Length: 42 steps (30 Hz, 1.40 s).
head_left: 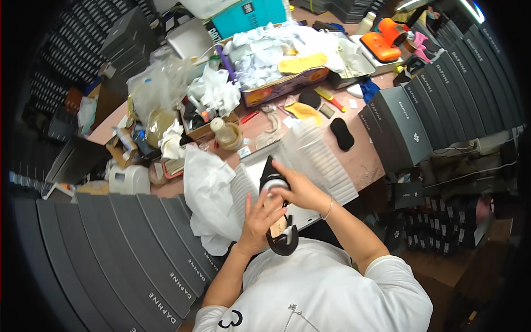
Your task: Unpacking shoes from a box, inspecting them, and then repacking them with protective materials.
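In front of my chest, a black pointed shoe (pixel 284 247) is held with its toe away from me and its heel end nearest me. White padding (pixel 275 184) fills its front opening, and a beige insole shows toward the heel. My right hand (pixel 298 191) grips the front part from the right, thumb side along the upper. From the left, my left hand (pixel 260 222) lies against the shoe's middle, fingers reaching over the opening; its thumb is hidden. Beneath is an open white box (pixel 303 214), with ribbed white packing sheet (pixel 323 157) spread across its far right side.
White tissue paper (pixel 209 188) hangs left of the box. Stacks of grey shoe boxes (pixel 133 249) flank me, with more boxes (pixel 409 119) at right. Beyond lie a bottle (pixel 224 131), a black insole-shaped pad (pixel 342 134), a brush (pixel 331 99) and a carton (pixel 287 87) of crumpled paper.
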Each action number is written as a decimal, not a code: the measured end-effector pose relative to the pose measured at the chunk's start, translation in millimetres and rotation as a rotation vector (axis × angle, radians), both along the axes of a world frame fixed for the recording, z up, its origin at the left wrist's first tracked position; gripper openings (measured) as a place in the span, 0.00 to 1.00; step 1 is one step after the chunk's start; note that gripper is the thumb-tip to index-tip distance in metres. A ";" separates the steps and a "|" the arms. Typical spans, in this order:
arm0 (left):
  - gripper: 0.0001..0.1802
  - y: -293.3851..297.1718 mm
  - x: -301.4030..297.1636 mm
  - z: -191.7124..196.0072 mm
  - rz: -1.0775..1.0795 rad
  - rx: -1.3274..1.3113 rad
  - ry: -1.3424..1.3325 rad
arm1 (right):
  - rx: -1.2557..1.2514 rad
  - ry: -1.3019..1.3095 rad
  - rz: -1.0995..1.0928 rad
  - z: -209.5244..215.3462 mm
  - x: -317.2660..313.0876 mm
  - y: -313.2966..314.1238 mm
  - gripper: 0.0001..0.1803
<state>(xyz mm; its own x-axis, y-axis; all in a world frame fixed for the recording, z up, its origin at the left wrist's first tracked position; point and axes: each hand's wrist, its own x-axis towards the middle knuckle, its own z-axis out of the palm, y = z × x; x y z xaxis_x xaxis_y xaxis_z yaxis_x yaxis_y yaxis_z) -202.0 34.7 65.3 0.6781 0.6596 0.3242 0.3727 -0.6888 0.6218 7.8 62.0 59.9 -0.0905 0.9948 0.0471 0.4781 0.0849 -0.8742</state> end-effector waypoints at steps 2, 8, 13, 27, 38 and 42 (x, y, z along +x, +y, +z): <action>0.21 1.6 0.4 -14.7 0.058 -0.434 -0.146 | -0.088 -0.030 0.063 41.5 21.5 -5.0 0.25; 0.25 40.9 18.4 15.4 0.172 -1.333 -0.815 | 0.096 -0.653 -0.259 23.9 178.4 1.1 0.23; 0.29 45.0 20.0 5.0 0.157 -1.438 -0.940 | -0.302 -0.372 0.120 -79.2 170.5 5.7 0.31; 0.29 34.1 15.2 4.8 0.309 -1.599 -1.012 | -0.592 -0.045 -0.048 -178.4 156.7 11.0 0.28; 0.29 31.5 6.9 8.4 0.252 -1.618 -1.059 | -0.320 -0.702 0.368 -149.9 199.6 -0.8 0.27; 0.28 30.1 5.6 6.9 0.274 -1.622 -1.004 | -0.160 -0.846 0.395 -153.1 208.8 -17.7 0.26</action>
